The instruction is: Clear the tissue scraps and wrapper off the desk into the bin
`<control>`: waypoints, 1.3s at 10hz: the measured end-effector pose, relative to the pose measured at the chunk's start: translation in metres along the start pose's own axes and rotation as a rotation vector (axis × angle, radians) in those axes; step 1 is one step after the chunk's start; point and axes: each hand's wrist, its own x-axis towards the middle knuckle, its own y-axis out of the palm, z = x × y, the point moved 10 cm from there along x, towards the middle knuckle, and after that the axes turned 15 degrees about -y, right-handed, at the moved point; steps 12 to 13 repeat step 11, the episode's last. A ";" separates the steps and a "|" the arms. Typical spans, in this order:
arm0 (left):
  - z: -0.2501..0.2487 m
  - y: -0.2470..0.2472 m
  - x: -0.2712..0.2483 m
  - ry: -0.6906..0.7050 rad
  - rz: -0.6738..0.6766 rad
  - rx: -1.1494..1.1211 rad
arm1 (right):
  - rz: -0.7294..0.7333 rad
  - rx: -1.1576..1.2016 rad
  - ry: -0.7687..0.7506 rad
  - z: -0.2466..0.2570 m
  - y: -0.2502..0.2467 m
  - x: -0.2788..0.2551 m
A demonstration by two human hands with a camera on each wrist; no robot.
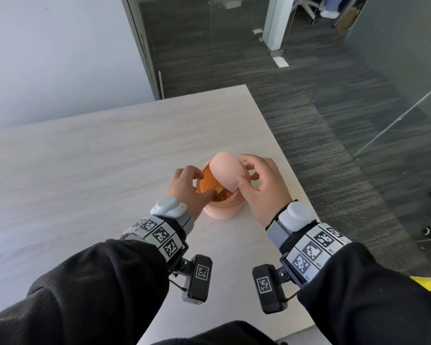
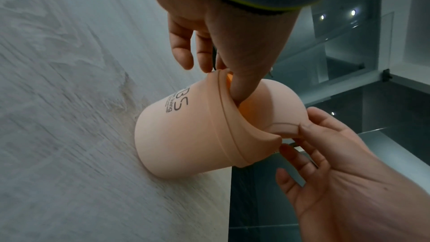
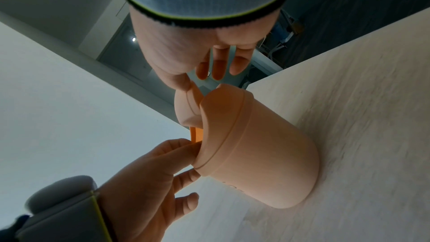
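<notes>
Left hand (image 1: 184, 188) sits at the near-left rim of the bin (image 1: 222, 210), fingers bent, thumb poked into the opening; can't tell if it pinches a scrap or just the rim. The bin is small, peach plastic with an orange inside, standing upright on the desk (image 1: 110, 158) near the right edge. Its swing lid (image 1: 225, 173) is tipped up on end. Right hand (image 1: 261, 188) grasps the lid, thumb and forefinger nipping its edge, other fingers spread loose. No tissue scraps or wrapper show on the desk; something brownish lies inside the bin, unclear what. Tissue and wrapper would likely be feather-light, soft and crushable, best pinched at a bunched spot. The bin looks light and smooth and may slide or tip if pushed, so steady it at the rim
</notes>
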 end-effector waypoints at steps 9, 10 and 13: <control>0.035 0.021 -0.005 -0.444 0.389 -0.622 | 0.135 -0.031 0.060 -0.024 0.017 -0.004; 0.038 0.001 -0.009 -0.406 0.349 -0.626 | 0.141 -0.024 0.075 -0.019 0.017 -0.004; 0.041 -0.021 -0.007 -0.365 0.283 -0.592 | 0.086 -0.028 0.109 -0.018 0.010 0.000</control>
